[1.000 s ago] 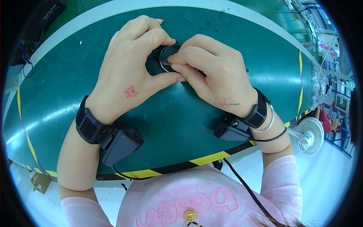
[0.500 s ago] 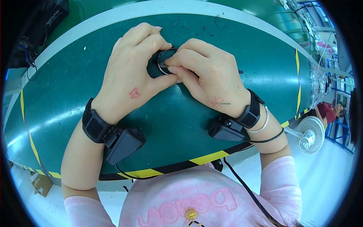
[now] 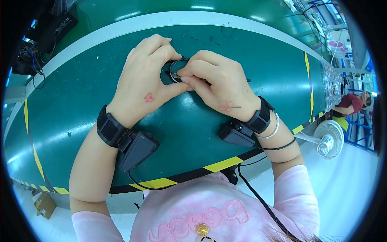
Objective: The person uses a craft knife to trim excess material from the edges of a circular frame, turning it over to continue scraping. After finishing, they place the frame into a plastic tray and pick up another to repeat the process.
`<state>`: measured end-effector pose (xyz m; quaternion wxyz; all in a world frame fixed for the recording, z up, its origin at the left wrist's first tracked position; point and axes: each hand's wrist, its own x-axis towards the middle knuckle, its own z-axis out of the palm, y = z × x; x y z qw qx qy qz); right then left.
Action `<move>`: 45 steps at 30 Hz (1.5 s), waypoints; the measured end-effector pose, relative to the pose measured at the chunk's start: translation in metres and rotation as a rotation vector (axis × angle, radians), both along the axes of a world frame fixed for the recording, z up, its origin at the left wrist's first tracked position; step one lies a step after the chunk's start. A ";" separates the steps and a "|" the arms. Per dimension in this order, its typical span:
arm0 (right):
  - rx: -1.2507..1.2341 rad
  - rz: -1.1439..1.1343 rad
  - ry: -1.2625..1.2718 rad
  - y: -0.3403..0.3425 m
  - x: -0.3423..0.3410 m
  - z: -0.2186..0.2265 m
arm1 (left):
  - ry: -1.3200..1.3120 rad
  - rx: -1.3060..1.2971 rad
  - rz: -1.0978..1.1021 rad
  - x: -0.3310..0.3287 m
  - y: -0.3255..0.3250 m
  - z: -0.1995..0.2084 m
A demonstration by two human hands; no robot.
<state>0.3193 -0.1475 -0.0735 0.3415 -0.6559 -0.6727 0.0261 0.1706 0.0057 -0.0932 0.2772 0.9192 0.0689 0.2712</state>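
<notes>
My left fingers [image 3: 171,53] grip a round, black, silver-rimmed piece [image 3: 171,73] | my right fingers [image 3: 198,68] pinch its near side | thin dark scraps [image 3: 210,41] lie toward the green bench's [image 3: 189,129] far edge

Our forearms [image 3: 94,169] cross the near worktop edge [image 3: 223,164]; our left hand [image 3: 143,78] curves inward, our right hand [image 3: 223,80] pinches beside it.

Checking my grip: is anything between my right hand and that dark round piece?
Nothing visible: your right hand is at the round piece, fingertips over it. A greyish sliver shows beside them; I can't tell if it belongs to the piece. Your left hand curves around its left side.
</notes>
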 end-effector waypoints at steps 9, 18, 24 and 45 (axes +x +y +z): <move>-0.028 -0.100 -0.081 -0.010 -0.006 0.008 | -0.018 0.044 0.026 0.005 -0.012 0.004; -0.039 -0.111 -0.056 0.000 -0.008 0.004 | -0.027 0.020 0.028 0.003 -0.005 0.001; -0.040 -0.064 0.012 -0.002 -0.004 0.003 | -0.057 0.034 0.014 0.004 -0.003 0.000; 0.005 -0.131 -0.061 0.000 -0.007 0.003 | 0.044 0.071 0.036 0.002 -0.007 0.007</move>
